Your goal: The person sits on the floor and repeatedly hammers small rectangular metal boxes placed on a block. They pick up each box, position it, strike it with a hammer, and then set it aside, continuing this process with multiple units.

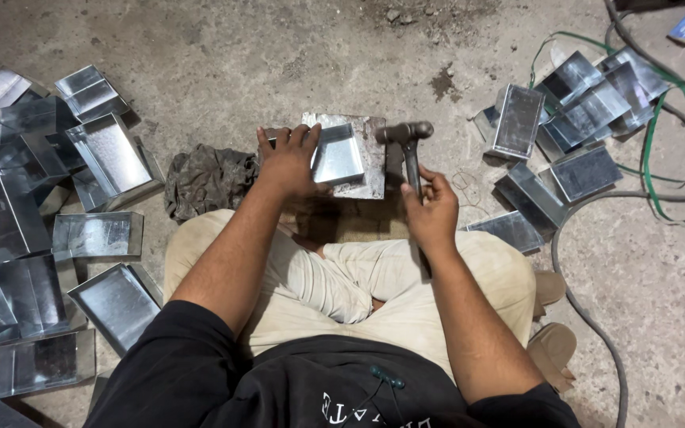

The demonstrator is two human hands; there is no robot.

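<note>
I sit cross-legged on a concrete floor. My left hand (291, 158) presses on a small shiny sheet-metal box (338, 154), holding its left side. The box rests on a square metal block (373, 162) in front of my knees. My right hand (431, 208) grips the handle of a hammer (407, 143), whose steel head hovers just right of the box, over the block's right edge.
A pile of several shiny metal boxes (37, 222) lies at my left, another pile (572, 119) at the upper right. A crumpled grey rag (208, 181) sits beside my left hand. Grey and green cables (660, 158) snake along the right side.
</note>
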